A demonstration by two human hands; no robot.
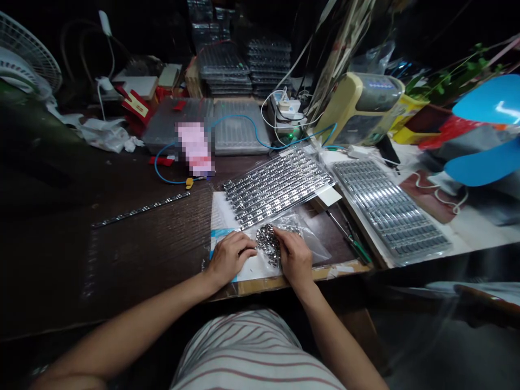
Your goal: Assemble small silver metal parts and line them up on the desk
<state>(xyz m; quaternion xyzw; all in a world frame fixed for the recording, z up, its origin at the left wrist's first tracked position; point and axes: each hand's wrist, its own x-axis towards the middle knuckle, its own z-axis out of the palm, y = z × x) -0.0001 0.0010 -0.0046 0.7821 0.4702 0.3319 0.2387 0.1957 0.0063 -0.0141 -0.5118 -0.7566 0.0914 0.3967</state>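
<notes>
Now — your left hand (229, 258) lies palm-down, fingers loose, tips touching the pile of small metal parts (268, 241) on the white sheet (222, 210) near you; your right hand (296, 259) cups the pile's right side — grip unclear.

This is a small, dim assembly workshop, a cramped work corner. Clear plastic parts trays stand stacked (247, 67) at the back, and two more, a middle tray (278, 184) and a right-hand tray (390, 211), lie on the dark desk (142, 244), filled with rows of tiny metal pieces. A heap of loose metal parts (268, 242) sits on paper at the front edge. Screwdrivers (353, 244), a power strip with tangled cables (286, 116), a beige machine (359, 108) and a fan (24, 59) crowd round.
</notes>
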